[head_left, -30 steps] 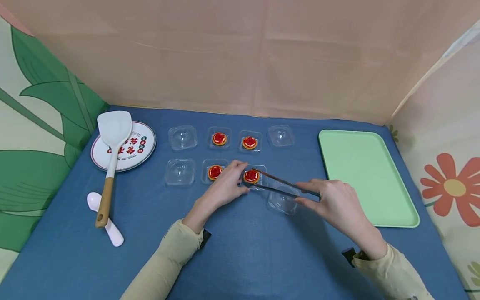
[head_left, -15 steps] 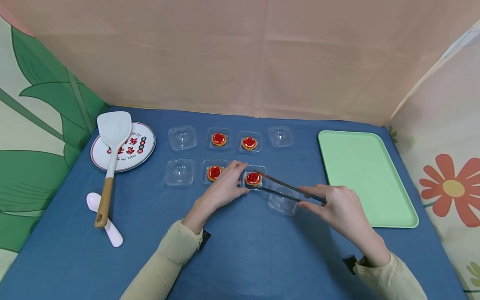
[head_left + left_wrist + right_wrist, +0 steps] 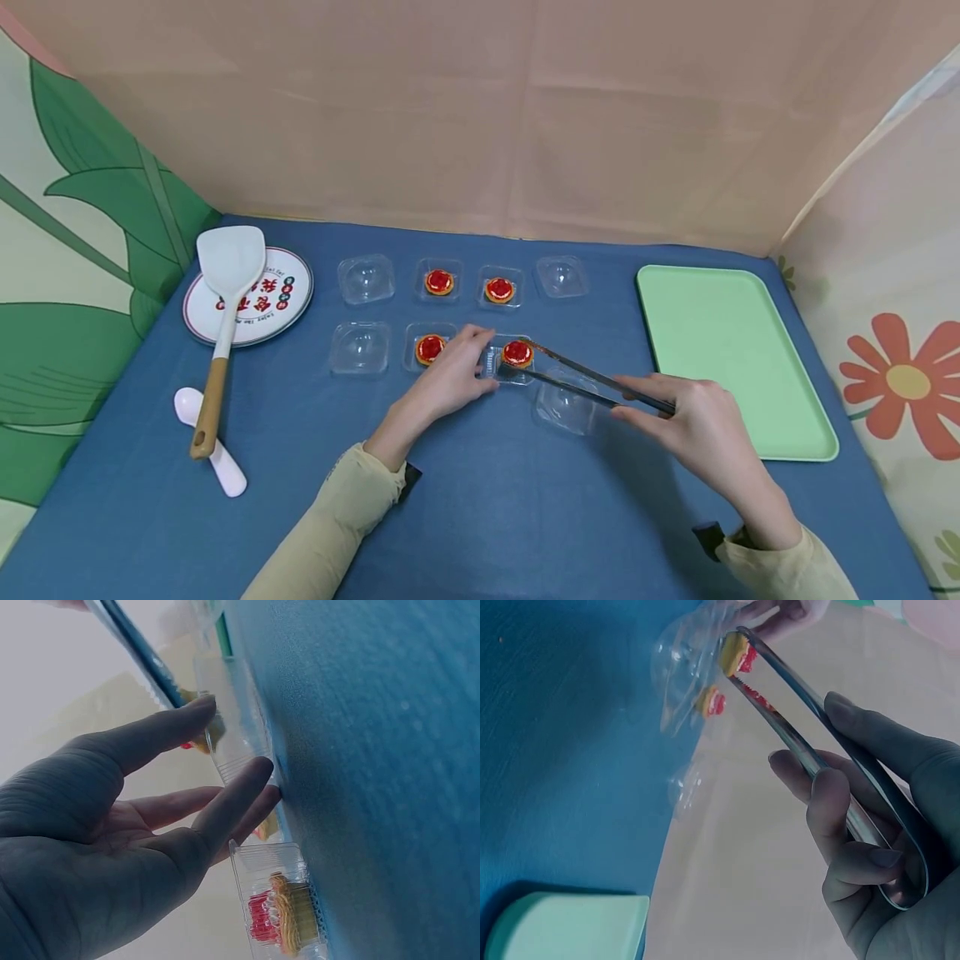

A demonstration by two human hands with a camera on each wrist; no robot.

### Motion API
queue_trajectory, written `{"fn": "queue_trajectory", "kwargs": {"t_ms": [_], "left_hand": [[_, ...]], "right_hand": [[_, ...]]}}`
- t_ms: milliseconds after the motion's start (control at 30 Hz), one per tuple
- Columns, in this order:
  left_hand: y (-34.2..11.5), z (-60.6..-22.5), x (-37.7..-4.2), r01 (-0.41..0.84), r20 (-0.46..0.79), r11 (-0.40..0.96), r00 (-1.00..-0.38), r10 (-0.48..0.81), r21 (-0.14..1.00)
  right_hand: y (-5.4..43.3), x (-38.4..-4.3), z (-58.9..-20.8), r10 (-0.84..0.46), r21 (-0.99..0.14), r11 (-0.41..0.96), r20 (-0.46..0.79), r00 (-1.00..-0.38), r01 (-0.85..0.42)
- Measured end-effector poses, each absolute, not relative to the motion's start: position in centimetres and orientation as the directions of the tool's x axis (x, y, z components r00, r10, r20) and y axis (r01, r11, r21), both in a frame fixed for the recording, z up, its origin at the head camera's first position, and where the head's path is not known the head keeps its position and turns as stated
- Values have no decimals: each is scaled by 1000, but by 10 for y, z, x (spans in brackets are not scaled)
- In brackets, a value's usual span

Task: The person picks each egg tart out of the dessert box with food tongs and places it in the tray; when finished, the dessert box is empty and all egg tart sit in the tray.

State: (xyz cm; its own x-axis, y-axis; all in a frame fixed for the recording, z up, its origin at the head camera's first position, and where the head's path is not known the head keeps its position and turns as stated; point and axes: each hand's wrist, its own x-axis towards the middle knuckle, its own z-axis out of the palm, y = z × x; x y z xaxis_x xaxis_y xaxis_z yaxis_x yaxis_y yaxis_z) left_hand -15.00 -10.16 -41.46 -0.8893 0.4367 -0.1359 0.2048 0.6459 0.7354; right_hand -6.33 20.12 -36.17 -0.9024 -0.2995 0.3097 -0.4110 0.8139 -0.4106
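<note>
My right hand (image 3: 637,400) (image 3: 817,750) grips metal tongs (image 3: 585,379) (image 3: 795,697). The tong tips pinch a red-topped tart (image 3: 517,352) (image 3: 739,652) just above the right edge of a clear plastic cup (image 3: 495,365) (image 3: 240,727). My left hand (image 3: 480,358) (image 3: 225,750) rests straight fingers against the left side of that cup. Another tart (image 3: 430,348) (image 3: 289,915) sits in its own clear cup just left of this hand. Two more tarts (image 3: 438,282) (image 3: 498,289) lie in cups in the back row.
Empty clear domed lids (image 3: 365,277) (image 3: 360,346) (image 3: 561,275) lie around the rows, one (image 3: 566,407) under the tongs. A green tray (image 3: 735,358) is at the right. At the left are a printed plate (image 3: 273,304), a white spatula (image 3: 225,317) and a white spoon (image 3: 217,462).
The tongs have carried the tart a little to the right and up from the middle of the clear cup. My right hand drew back rightward. The left hand stayed in place.
</note>
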Motion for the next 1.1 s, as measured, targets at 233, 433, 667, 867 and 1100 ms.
{"fn": "queue_trajectory", "kwargs": {"t_ms": [233,433,667,867,1100], "left_hand": [[-101,-416,-149,206,-136,648,-889,436,734],[-101,-414,-149,202,-141,649,-889,436,734],[-100,-413,-149,219,-129,656,-889,438,722],[-101,-414,-149,217,-129,651,-889,440,727],[-102,-415,-150,232,-110,650,-891,441,723]], "right_hand": [[213,-57,-359,-244,-418,828,330,-912,-373],[223,-50,-356,-184,-417,855,316,-931,-310],[240,-41,-353,-76,-447,872,274,-959,-197],[260,-34,-354,20,-453,885,269,-963,-108],[278,-27,-360,128,-410,912,276,-953,3]]}}
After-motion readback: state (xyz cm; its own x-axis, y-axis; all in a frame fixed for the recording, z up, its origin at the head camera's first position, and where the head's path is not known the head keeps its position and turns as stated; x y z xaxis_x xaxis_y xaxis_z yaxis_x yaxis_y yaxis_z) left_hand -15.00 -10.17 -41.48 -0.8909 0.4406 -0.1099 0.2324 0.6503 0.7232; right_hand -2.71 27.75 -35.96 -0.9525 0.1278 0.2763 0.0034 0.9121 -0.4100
